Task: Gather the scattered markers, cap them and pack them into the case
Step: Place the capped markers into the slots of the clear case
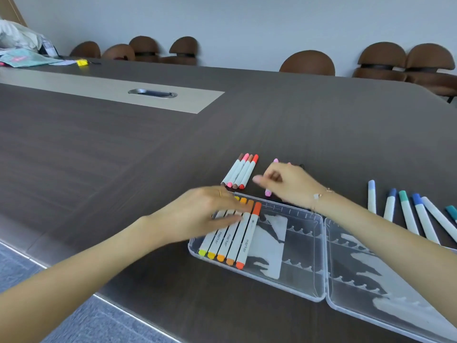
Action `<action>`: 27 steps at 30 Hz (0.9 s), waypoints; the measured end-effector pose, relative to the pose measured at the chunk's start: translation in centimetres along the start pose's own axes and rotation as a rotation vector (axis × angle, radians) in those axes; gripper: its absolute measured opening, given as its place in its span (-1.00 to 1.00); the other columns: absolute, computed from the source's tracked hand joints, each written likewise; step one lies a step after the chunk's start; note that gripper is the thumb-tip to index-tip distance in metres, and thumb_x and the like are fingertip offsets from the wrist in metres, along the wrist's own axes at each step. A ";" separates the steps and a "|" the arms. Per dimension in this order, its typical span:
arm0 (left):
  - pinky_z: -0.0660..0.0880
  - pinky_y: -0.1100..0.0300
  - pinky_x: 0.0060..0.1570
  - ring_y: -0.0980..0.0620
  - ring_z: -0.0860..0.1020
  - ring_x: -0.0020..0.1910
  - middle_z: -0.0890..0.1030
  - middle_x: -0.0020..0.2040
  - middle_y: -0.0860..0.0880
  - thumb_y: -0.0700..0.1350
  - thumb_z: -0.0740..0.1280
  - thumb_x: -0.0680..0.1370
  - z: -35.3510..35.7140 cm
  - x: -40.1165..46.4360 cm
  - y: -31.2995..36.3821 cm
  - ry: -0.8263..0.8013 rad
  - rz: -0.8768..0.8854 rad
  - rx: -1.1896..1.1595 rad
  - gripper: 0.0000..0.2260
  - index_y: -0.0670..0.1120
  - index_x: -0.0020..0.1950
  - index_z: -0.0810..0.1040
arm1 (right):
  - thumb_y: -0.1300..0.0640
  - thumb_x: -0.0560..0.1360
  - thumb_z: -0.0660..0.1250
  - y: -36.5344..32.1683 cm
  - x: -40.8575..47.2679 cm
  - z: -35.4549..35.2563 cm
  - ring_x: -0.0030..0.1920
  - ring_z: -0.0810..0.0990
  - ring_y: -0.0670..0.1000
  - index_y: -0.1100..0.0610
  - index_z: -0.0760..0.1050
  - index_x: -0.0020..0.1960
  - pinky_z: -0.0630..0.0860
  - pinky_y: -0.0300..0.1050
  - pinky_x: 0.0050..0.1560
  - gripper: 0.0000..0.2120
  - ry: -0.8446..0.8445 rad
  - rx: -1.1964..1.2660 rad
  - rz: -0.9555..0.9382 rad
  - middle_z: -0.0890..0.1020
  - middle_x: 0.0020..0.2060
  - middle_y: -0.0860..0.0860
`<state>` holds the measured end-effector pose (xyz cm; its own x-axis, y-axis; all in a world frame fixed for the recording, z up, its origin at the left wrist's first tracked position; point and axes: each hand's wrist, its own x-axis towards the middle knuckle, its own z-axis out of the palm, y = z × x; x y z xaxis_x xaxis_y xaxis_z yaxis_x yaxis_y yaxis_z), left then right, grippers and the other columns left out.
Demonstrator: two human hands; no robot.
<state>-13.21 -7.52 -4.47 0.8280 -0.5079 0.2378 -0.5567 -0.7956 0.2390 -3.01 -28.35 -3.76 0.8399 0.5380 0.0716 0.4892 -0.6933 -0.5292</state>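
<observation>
Packing step in progress: five capped white-barrelled markers, yellow through orange-red (228,237), sit in a row at the left end of the clear plastic hinged case (303,253), which lies open on the dark wood-grain counter (123,157).

Left hand (207,214): fingers straight and flat, pressing on that row, nothing gripped; looks like it's seating them.

Right hand (288,184): just beyond the case's far edge, fingers curled over a pink-capped white marker (268,192) on the counter. Blurred, but it reads as pinching it.

Four more white markers with brown, pink and red caps (238,172) lie together just left of the right fingers. A spread of blue and teal-capped white markers (408,214) lies well to the right of that hand.

Next, as I judge it: lift the pink one, lay it in beside the orange-red marker, parallel in the notches. Most slots are unfilled.
</observation>
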 end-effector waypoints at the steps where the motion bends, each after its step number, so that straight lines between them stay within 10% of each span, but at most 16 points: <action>1: 0.53 0.19 0.06 0.14 0.55 0.05 0.63 0.08 0.07 0.17 0.17 0.57 -0.4 0.8 -0.7 0.042 0.000 -0.014 -0.62 0.02 0.23 0.59 | -0.06 0.55 0.25 0.5 1.2 -0.8 -0.16 0.56 -0.03 0.13 0.50 -0.11 0.40 -0.21 0.01 -0.75 0.061 0.008 0.036 0.61 -0.21 -0.01; 13: 0.51 0.26 -0.03 0.09 0.60 -0.01 0.68 0.00 0.04 -0.08 0.46 0.45 1.5 7.9 -5.1 0.038 0.259 0.279 -0.81 -0.03 0.04 0.68 | 0.12 0.56 0.18 3.4 9.7 0.3 0.25 0.45 0.17 0.07 0.57 0.15 0.38 0.10 0.29 -0.75 0.005 -0.171 0.186 0.60 0.15 0.05; 20: 0.55 0.21 -0.03 0.09 0.61 -0.04 0.67 -0.04 0.04 -0.09 0.48 0.43 1.5 8.3 -5.0 0.004 0.233 0.254 -0.83 -0.03 0.01 0.69 | -0.04 0.58 0.13 3.2 10.3 0.8 0.25 0.41 0.15 -0.06 0.56 0.12 0.28 0.04 0.24 -0.75 0.049 -0.186 0.178 0.60 0.11 -0.01; 27: 0.51 0.23 0.09 0.10 0.60 0.08 0.65 0.11 0.02 -0.02 0.42 0.47 0.1 6.2 -1.7 0.155 0.231 0.229 -0.79 -0.04 0.07 0.67 | 0.00 0.54 0.23 1.2 6.8 -1.4 -0.16 0.60 0.11 0.30 0.57 -0.03 0.46 0.04 0.13 -0.64 0.173 -0.007 0.145 0.61 -0.36 0.12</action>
<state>-7.10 -9.35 -3.55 0.6526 -0.6405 0.4048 -0.6834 -0.7283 -0.0507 3.67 -26.18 -2.77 0.9292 0.3421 0.1396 0.3612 -0.7613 -0.5384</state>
